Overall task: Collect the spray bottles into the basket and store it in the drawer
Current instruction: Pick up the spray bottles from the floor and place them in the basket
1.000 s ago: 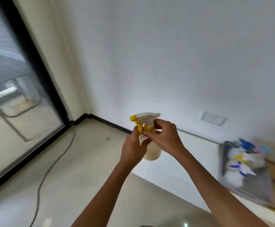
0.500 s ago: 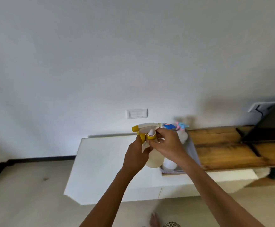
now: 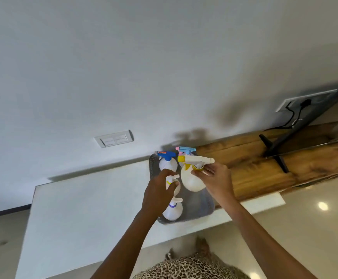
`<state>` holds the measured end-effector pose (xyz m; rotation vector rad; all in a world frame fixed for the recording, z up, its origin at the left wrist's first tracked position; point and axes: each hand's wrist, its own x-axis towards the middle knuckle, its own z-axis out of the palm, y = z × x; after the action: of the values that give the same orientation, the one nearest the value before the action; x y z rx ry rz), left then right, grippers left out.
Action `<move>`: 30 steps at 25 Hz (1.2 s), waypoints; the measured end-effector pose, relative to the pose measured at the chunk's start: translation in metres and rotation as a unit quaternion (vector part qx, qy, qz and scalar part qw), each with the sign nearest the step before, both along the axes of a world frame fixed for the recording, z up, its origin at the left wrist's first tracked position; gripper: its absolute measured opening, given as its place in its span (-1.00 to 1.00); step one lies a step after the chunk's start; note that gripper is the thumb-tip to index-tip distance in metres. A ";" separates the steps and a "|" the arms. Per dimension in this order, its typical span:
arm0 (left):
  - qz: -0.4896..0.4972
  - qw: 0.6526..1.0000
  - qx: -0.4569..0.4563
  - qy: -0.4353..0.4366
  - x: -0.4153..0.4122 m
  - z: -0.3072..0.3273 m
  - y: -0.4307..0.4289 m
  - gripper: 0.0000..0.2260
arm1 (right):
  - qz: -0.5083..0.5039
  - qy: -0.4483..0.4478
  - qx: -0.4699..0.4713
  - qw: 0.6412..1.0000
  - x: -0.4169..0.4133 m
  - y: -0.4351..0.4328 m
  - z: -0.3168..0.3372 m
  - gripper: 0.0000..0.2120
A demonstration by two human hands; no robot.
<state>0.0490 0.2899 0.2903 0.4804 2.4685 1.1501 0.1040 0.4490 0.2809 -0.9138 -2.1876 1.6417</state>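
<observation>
Right hand (image 3: 218, 182), fingers (image 3: 205, 170) pinching the yellow collar of the yellow-nozzled spray bottle (image 3: 192, 181), carried upright over the right half of the grey basket (image 3: 201, 207); left hand (image 3: 159, 191) beside it over the basket, fingers curled, whether around anything cannot be told; basket on the white worktop (image 3: 83, 208), just beside a wooden top (image 3: 254, 164); within it a blue-trigger bottle (image 3: 167, 159), a pink-and-blue-trigger bottle (image 3: 185, 150) and a purple-collared bottle (image 3: 173, 211); wall switch (image 3: 114, 138) behind.

Left hand (image 3: 158, 193) off yellow-trigger bottle (image 3: 192, 179), now above basket (image 3: 203, 207)
</observation>
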 end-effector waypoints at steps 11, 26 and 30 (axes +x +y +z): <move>0.112 0.990 -0.074 -0.034 -0.037 -0.083 0.036 -0.83 | -0.026 -0.105 -0.082 0.991 -0.059 0.053 -0.183 -0.68; 0.144 0.983 -0.108 -0.047 -0.027 -0.109 0.062 -0.80 | 0.065 -0.145 -0.029 0.987 -0.065 0.075 -0.215 -0.62; 0.122 0.986 -0.113 -0.021 -0.026 -0.100 0.064 -0.78 | 0.083 -0.148 0.002 0.986 -0.059 0.077 -0.197 -0.48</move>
<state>0.0228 0.3536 0.1901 0.0889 2.6329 0.9372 0.0455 0.5263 0.0836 -1.0590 -2.5239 1.6643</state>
